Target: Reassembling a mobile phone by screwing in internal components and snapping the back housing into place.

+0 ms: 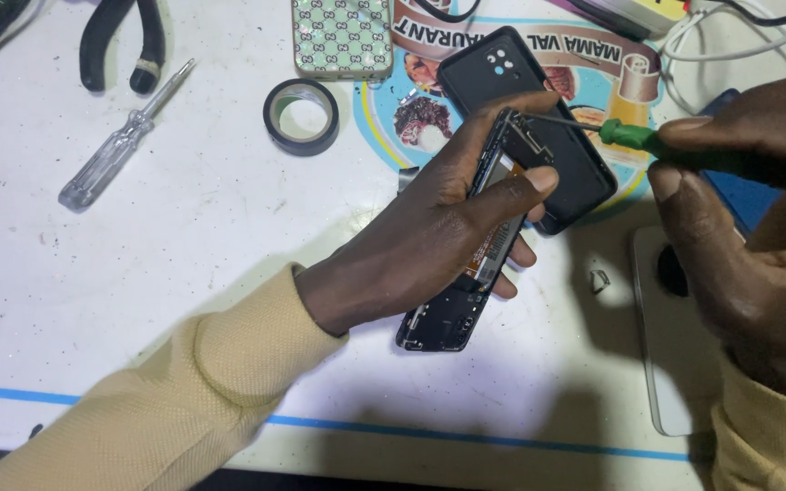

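Here the left hand [429, 232] wraps its fingers [525, 182] closed around an opened phone [466, 273], the thumb pressed across the exposed insides and the other fingertips peeking out along the phone's right edge. The phone's long axis runs on a slant, its lower end pointing toward the near edge of the desk [211, 218] and its upper end pointing away and to the right. It is lifted a little, tilted within the grip. The right hand [757, 209] has its fingers pinched shut on a green-handled screwdriver [648, 141], forefinger along the top and thumb underneath. The tool lies nearly level, its thin metal shaft pointing left, and its tip meets the upper end of the phone just above the left thumb.

Just behind the phone lies a black back cover [557, 100] with camera holes, resting on a printed round mat [393, 109]. Farther out on the white desk are a roll of black tape [301, 115], a clear-handled screwdriver [120, 145], black-handled pliers [120, 45], a patterned phone case [342, 36] and white cables [730, 36].
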